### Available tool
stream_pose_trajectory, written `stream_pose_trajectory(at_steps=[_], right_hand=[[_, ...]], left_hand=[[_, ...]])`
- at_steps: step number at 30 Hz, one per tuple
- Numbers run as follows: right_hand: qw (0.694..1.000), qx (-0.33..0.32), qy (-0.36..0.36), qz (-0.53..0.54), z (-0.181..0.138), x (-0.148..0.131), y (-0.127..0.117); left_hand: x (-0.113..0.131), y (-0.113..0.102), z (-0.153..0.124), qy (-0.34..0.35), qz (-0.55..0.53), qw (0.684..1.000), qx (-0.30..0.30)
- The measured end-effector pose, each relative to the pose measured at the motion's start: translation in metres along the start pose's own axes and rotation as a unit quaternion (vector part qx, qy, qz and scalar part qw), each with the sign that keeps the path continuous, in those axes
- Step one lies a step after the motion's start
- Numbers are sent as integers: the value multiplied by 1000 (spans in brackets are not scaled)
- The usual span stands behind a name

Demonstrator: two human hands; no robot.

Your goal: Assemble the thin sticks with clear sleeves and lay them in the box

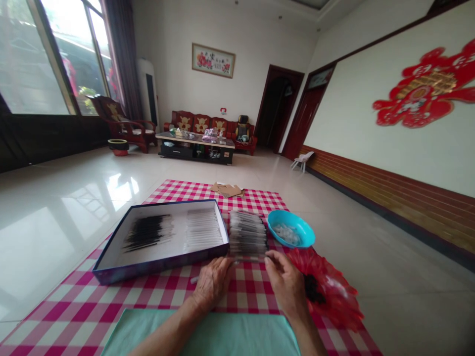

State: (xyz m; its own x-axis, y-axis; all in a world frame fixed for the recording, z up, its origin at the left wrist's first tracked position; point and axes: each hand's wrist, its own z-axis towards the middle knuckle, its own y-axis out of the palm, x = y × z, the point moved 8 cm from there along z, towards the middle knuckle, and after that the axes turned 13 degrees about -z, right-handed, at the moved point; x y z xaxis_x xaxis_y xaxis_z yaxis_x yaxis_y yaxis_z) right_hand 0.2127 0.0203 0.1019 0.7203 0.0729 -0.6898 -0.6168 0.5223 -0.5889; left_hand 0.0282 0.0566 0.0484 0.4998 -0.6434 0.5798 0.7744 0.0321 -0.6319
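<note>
**Head view: left hand (213, 282) and right hand (285, 284) met the near edge of a stack of slim clear tubes (248, 235)**

The stack lay on a pink-and-white checked cloth (245, 296) directly ahead of the hands, its tubes running side to side and the pile reaching away from the person. Both hands were narrowly curled, their fingertips at the stack's near corners. The right hand looked slightly closer, though whether either hand held the stack could not be told. To the left stood a blue-walled box (159, 269) with rows of tubes, some dark-tipped. To the right sat a blue bowl (282, 217) of clear pieces and a red plastic bag (326, 287). A teal cloth (200, 333) lay nearest the person.
</note>
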Motion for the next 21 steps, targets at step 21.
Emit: stream_pose_trajectory(at_steps=[21], right_hand=[[984,-61,-145,-77,-13,-19,39]], left_hand=[[8,1,-3,50,-21,998,-8]])
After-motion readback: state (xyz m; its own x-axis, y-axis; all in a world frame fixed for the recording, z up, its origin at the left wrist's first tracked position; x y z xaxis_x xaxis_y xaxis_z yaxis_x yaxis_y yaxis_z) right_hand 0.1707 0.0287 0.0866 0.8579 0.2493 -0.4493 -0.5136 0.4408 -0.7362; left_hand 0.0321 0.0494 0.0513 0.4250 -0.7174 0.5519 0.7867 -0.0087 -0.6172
